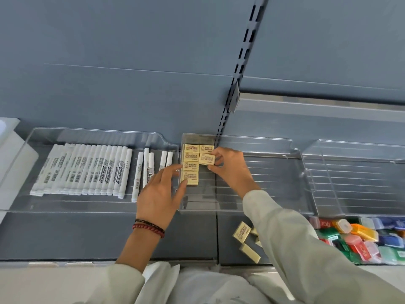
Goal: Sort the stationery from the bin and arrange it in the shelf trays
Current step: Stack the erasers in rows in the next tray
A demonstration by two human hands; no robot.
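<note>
Loose erasers are lying on the grey shelf near the front, by the right sleeve. Coloured boxes are piled to their right. Left hand is reaching in with straight fingers, holding nothing, its tips touching the front of the eraser column in the middle tray. Right hand is pinching one eraser, holding it tilted just right of that column. Markers are lying in rows in the left tray. A blue-grey back panel with a slotted upright is standing behind.
</note>
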